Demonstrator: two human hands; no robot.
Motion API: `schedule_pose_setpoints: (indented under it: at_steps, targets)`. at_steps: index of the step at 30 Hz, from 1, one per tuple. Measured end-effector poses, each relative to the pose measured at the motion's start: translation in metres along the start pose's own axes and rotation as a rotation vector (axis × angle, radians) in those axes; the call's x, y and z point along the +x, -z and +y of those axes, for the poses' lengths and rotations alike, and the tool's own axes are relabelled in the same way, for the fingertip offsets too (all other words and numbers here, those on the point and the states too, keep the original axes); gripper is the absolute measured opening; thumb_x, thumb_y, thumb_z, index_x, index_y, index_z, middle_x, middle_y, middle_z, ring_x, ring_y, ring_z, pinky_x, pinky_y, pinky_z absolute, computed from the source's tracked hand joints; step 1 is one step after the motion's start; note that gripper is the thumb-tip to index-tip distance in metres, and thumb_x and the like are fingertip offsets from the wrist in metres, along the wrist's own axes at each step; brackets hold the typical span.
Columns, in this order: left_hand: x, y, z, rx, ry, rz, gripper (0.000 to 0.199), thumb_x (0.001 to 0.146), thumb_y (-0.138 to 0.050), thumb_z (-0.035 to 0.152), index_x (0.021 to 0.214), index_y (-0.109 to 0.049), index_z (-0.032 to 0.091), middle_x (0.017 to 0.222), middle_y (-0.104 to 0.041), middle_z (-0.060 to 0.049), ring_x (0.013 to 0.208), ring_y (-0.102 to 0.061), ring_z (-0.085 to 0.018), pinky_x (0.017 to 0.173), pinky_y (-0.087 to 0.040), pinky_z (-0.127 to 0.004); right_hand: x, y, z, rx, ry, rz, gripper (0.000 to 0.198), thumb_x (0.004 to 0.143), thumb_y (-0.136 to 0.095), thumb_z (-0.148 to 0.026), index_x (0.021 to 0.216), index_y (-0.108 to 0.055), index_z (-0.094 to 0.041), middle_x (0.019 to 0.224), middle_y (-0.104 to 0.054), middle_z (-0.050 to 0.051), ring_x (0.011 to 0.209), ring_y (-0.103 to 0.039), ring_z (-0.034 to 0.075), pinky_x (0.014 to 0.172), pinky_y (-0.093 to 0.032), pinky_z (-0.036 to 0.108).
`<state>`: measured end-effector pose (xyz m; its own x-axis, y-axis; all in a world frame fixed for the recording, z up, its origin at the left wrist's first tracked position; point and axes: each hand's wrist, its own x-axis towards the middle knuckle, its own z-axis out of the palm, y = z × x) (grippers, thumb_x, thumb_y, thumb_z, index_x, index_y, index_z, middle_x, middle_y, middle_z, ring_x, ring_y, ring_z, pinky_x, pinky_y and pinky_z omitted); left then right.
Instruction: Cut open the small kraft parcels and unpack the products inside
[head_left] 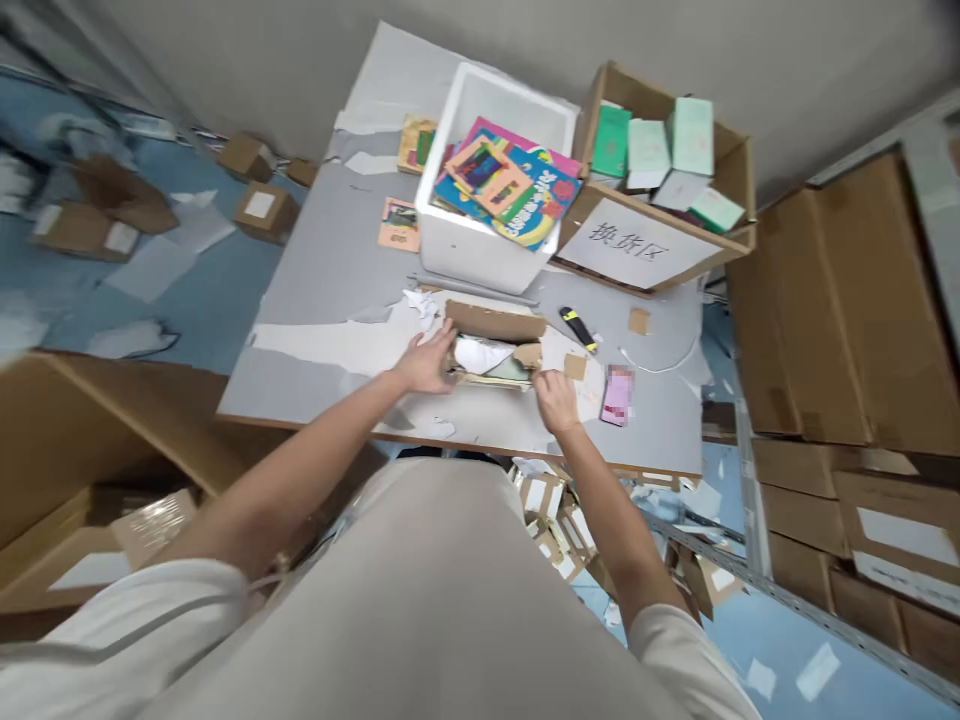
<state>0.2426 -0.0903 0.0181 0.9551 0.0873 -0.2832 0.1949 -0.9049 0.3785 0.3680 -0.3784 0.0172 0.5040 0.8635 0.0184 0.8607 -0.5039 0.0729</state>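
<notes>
A small opened cardboard box (495, 320) lies near the table's front edge, its back flap raised. White paper (480, 354) and a pale green item (510, 370) show inside it; what the item is, I cannot make out. My left hand (427, 362) holds the box's left end, thumb towards the inside. At the right front corner, my right hand (556, 400) is closed on the box edge, by a torn cardboard flap (529, 355). A black and yellow utility knife (579, 329) rests behind my right hand. Crumpled white paper (424, 305) sits behind my left.
A white foam box (480, 245) holding colourful books (510, 185) stands at the back. Beside it is a labelled carton (645, 245) of green and white boxes. A pink phone-like object (617, 395) lies right. Cartons (810, 310) are stacked at right; a large open carton (150, 420) is left.
</notes>
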Motion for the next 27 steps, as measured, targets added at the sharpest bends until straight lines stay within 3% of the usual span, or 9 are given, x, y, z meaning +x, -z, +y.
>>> schedule_pose_setpoints:
  at_steps: [3, 6, 8, 10, 13, 16, 19, 23, 27]
  targets:
    - [0.0, 0.016, -0.015, -0.131, -0.065, -0.191, 0.089, 0.079, -0.045, 0.049, 0.153, -0.007, 0.017, 0.16, -0.007, -0.012, 0.148, -0.011, -0.029, 0.115, -0.016, -0.054, 0.001, 0.0, 0.004, -0.033, 0.077, 0.032, 0.034, 0.098, -0.03, -0.015, 0.111, -0.061, -0.021, 0.11, -0.063, 0.013, 0.099, -0.052, 0.024, 0.08, -0.032, 0.037]
    - [0.002, 0.023, -0.005, -0.208, 0.071, -0.195, 0.071, 0.091, -0.021, 0.053, 0.153, -0.012, 0.021, 0.16, -0.009, -0.008, 0.148, -0.006, -0.031, 0.113, -0.012, -0.062, 0.002, -0.004, 0.008, -0.062, 0.09, 0.118, 0.033, 0.099, -0.031, -0.014, 0.107, -0.062, -0.02, 0.111, -0.064, 0.012, 0.101, -0.052, 0.022, 0.078, -0.03, 0.035]
    - [0.004, 0.021, 0.011, -0.194, 0.183, -0.152, 0.085, 0.086, -0.025, 0.068, 0.154, -0.009, 0.019, 0.161, -0.005, -0.01, 0.147, -0.003, -0.036, 0.111, -0.007, -0.067, 0.002, -0.009, 0.009, -0.06, 0.087, 0.174, 0.031, 0.099, -0.033, -0.014, 0.103, -0.063, -0.02, 0.108, -0.065, 0.011, 0.098, -0.053, 0.02, 0.075, -0.029, 0.034]
    - [0.004, 0.016, 0.025, -0.163, 0.231, -0.135, 0.11, 0.072, -0.042, 0.08, 0.154, -0.001, 0.017, 0.16, 0.001, -0.013, 0.146, 0.001, -0.042, 0.109, -0.004, -0.07, 0.003, -0.014, 0.009, -0.042, 0.077, 0.201, 0.029, 0.098, -0.036, -0.014, 0.1, -0.064, -0.021, 0.102, -0.066, 0.01, 0.093, -0.053, 0.019, 0.073, -0.028, 0.033]
    - [0.002, 0.009, 0.034, -0.141, 0.229, -0.133, 0.135, 0.055, -0.058, 0.083, 0.152, 0.009, 0.017, 0.16, 0.006, -0.016, 0.144, 0.007, -0.046, 0.107, -0.003, -0.072, 0.005, -0.019, 0.005, -0.022, 0.024, 0.178, 0.029, 0.098, -0.037, -0.014, 0.098, -0.065, -0.022, 0.095, -0.065, 0.009, 0.088, -0.052, 0.019, 0.072, -0.028, 0.033]
    - [0.0, 0.004, 0.035, -0.134, 0.22, -0.111, 0.145, 0.048, -0.064, 0.083, 0.151, 0.015, 0.017, 0.159, 0.009, -0.017, 0.143, 0.01, -0.048, 0.106, -0.002, -0.073, 0.007, -0.015, 0.0, -0.016, -0.046, 0.103, 0.03, 0.097, -0.036, -0.015, 0.1, -0.065, -0.022, 0.096, -0.064, 0.011, 0.089, -0.052, 0.022, 0.073, -0.029, 0.035]
    - [-0.002, -0.003, 0.037, -0.131, 0.23, -0.066, 0.151, 0.044, -0.067, 0.082, 0.15, 0.018, 0.015, 0.159, 0.01, -0.019, 0.142, 0.011, -0.049, 0.105, -0.002, -0.074, 0.005, 0.002, -0.001, 0.027, -0.008, 0.017, 0.031, 0.095, -0.039, -0.014, 0.111, -0.063, -0.022, 0.111, -0.062, 0.014, 0.101, -0.051, 0.024, 0.079, -0.032, 0.037]
    - [-0.002, -0.014, 0.038, -0.176, 0.226, 0.011, 0.157, 0.04, -0.07, 0.081, 0.149, 0.021, 0.014, 0.159, 0.007, -0.02, 0.143, 0.009, -0.048, 0.105, -0.002, -0.075, 0.013, 0.043, 0.004, 0.143, 0.141, -0.084, 0.039, 0.087, -0.053, -0.026, 0.125, -0.058, -0.019, 0.14, -0.047, 0.015, 0.127, -0.039, 0.032, 0.095, -0.031, 0.045]
    - [-0.002, -0.024, 0.031, -0.266, 0.211, 0.103, 0.16, 0.039, -0.075, 0.076, 0.146, 0.027, 0.016, 0.159, 0.002, -0.023, 0.144, 0.003, -0.047, 0.106, -0.002, -0.073, 0.058, 0.08, -0.004, 0.255, 0.24, -0.294, 0.033, 0.093, -0.042, -0.025, 0.115, -0.064, -0.016, 0.129, -0.058, 0.015, 0.115, -0.054, 0.028, 0.097, -0.037, 0.043]
